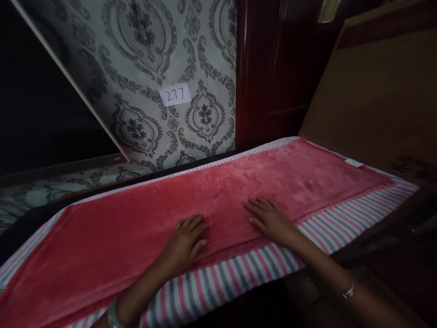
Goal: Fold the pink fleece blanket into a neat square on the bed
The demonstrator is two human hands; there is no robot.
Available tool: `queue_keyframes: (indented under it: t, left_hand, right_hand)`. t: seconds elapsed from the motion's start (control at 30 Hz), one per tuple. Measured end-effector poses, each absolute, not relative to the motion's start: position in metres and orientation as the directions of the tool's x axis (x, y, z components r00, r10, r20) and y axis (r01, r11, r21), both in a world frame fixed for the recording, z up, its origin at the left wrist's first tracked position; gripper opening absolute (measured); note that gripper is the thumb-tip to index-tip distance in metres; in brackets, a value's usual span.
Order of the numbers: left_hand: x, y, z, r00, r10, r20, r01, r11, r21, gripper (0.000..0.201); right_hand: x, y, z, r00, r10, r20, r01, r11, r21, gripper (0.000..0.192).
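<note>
A long pink-red plush fleece towel [218, 196] lies spread flat along a surface covered by a pink, white and grey striped cloth [239, 273], whose stripes show as a border along the near edge and at the right end. The towel's left end runs out of view at the picture's edge. Behind it stands a wall of grey damask-patterned wallpaper [143, 59], and on that wall sits a small white paper label [175, 94] with the handwritten number "277" in blue. To the right of the wallpaper is a dark red glossy wooden panel [273, 68], and further right a brown cardboard sheet [375, 100] leans in; faint dark printing low on it is too blurred to read. A small white sewn tag [354, 162] sits at the towel's far right edge, with no legible writing.

The left hand [186, 241] rests palm down on the towel near its front edge, fingers loosely spread and flat, gripping nothing. The right hand [269, 218] lies just beside it, also flat on the plush, fingers extended and apart. A pale bangle [114, 314] circles the left wrist, partly cut off by the frame; a thin silver bracelet [348, 290] shows on the right wrist. The lower right corner is too dark to make out.
</note>
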State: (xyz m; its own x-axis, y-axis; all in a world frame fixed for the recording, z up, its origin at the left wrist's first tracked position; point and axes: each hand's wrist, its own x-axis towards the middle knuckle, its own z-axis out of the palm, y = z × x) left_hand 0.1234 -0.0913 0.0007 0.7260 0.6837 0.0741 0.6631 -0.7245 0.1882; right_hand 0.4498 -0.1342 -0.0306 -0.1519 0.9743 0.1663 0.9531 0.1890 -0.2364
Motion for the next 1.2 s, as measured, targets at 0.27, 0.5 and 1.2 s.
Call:
queue_keyframes:
  t: [0.27, 0.5, 1.2]
  left_hand:
    - [0.184, 0.025, 0.037, 0.624, 0.776, 0.091, 0.743, -0.625, 0.238, 0.041]
    - [0.255, 0.136, 0.043, 0.485, 0.874, -0.008, 0.865, -0.478, 0.151, 0.042]
    - [0.305, 0.172, 0.016, 0.463, 0.886, 0.035, 0.878, -0.464, 0.118, 0.048]
  right_hand:
    - [0.447, -0.116, -0.036, -0.215, 0.955, 0.205, 0.948, 0.255, -0.192, 0.057]
    - [0.444, -0.12, -0.046, -0.2, 0.956, 0.213, 0.937, 0.25, -0.244, 0.06]
    - [0.447, -0.12, -0.045, -0.213, 0.958, 0.19, 0.913, 0.264, -0.31, 0.065]
